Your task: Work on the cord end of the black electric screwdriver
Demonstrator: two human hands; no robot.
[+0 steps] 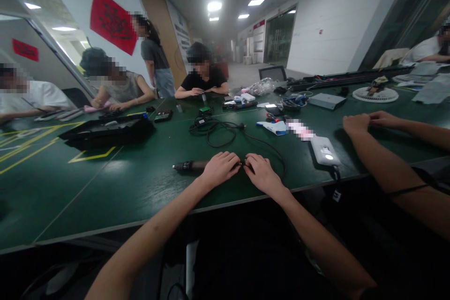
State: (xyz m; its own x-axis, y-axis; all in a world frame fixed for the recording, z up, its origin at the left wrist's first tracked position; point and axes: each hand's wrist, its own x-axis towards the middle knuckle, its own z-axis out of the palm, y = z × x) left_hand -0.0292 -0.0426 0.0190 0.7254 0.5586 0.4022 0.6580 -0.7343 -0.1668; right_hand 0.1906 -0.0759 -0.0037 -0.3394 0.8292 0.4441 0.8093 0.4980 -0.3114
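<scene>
An electric screwdriver (pixel 196 166) lies along the green table near its front edge, its bit end pointing left. My left hand (pixel 221 168) is closed over its rear part. At the tool's tail, my right hand (pixel 262 174) pinches a small dark cable connector (pixel 242 163), mostly covered by the fingers. Between the fingertips of both hands only a narrow gap shows, so I cannot tell whether connector and tool are joined. A black cable (pixel 277 150) curves round behind my right hand and leads back to loose coils (pixel 221 133) farther up the table.
A black tray (pixel 105 131) stands at the left. A white power bank (pixel 324 151) and a blue-white packet (pixel 276 127) lie right of the cable. Another person's forearms (pixel 390 164) rest at the right. Several people sit across the green table (pixel 140 187).
</scene>
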